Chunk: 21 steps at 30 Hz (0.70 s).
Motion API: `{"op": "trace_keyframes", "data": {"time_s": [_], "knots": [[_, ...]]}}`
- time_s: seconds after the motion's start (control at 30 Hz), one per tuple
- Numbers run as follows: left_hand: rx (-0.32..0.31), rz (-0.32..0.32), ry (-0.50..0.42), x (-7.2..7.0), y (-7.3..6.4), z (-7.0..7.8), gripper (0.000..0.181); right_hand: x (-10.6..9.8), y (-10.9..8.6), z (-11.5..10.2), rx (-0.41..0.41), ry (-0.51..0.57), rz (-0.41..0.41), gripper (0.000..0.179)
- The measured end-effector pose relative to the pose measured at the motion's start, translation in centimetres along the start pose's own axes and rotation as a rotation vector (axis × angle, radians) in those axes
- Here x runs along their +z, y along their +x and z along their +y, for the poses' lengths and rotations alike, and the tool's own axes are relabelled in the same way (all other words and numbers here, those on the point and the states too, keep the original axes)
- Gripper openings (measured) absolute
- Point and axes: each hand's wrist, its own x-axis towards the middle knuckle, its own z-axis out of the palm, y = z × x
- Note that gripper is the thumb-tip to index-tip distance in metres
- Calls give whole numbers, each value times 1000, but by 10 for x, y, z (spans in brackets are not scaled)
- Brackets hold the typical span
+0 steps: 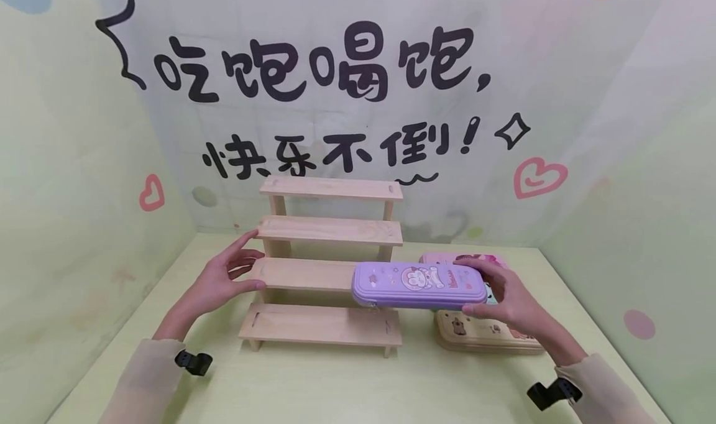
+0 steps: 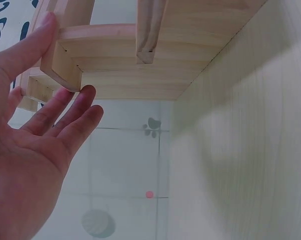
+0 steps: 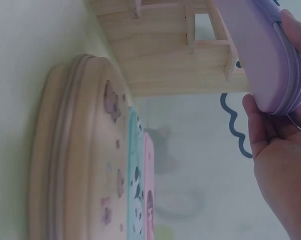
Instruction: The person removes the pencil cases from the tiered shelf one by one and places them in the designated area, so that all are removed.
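A four-tier wooden step stand stands on the table. At its left side my left hand has the thumb on the end of the second tier from the bottom, and the fingers reach that board's other edge in the left wrist view. With thumb and fingers my right hand grips the right end of a purple zipped pencil case with a cartoon print. The case is level, in front of the right part of that same tier; whether it touches the board I cannot tell.
Right of the stand lie more pencil cases: a tan one with bear prints nearest, a mint one and a pink one behind it. A wall with large black lettering rises behind the table.
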Motion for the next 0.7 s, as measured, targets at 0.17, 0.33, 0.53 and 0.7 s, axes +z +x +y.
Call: {"op": "trace_keyframes", "data": {"time_s": [0.17, 0.33, 0.53, 0.7], "knots": [[-4, 3, 7, -1, 1, 0, 107, -7, -21, 4, 5, -5, -1, 73], [-7, 9, 13, -2, 2, 1, 106, -16, -43, 7, 17, -4, -8, 74], [-13, 0, -3, 0, 3, 3, 105, -25, -73, 7, 35, -41, 4, 75], [-18, -3, -5, 1, 2, 3, 106, -32, -95, 7, 48, -83, -2, 76]]}}
